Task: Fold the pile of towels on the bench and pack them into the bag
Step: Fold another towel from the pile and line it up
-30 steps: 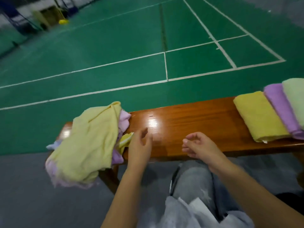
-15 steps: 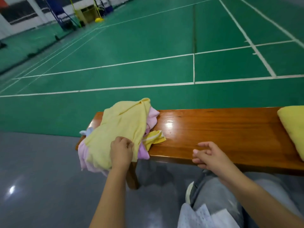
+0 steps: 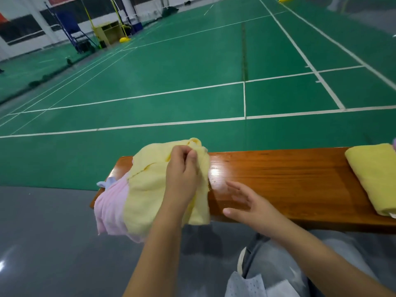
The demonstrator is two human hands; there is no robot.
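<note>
A heap of unfolded towels sits on the left end of the wooden bench point(image 3: 278, 174). A pale yellow towel point(image 3: 147, 189) lies on top, over a pink towel point(image 3: 109, 211) that hangs off the front edge. My left hand point(image 3: 182, 174) pinches the yellow towel near its upper right corner. Just right of the heap, my right hand point(image 3: 248, 204) hovers over the bench with fingers spread, holding nothing. A folded yellow towel point(image 3: 372, 174) lies at the right end of the bench. No bag is in view.
A bit of light blue cloth point(image 3: 105, 183) pokes out at the heap's left side. Beyond the bench lies a green badminton court point(image 3: 192, 71) with white lines. Grey floor point(image 3: 42, 243) and my knee in grey trousers point(image 3: 278, 264) are in front.
My left hand moved from the front of the heap up to the yellow towel's top and now pinches it. My right hand opened and shifted left toward the heap. The view turned left.
</note>
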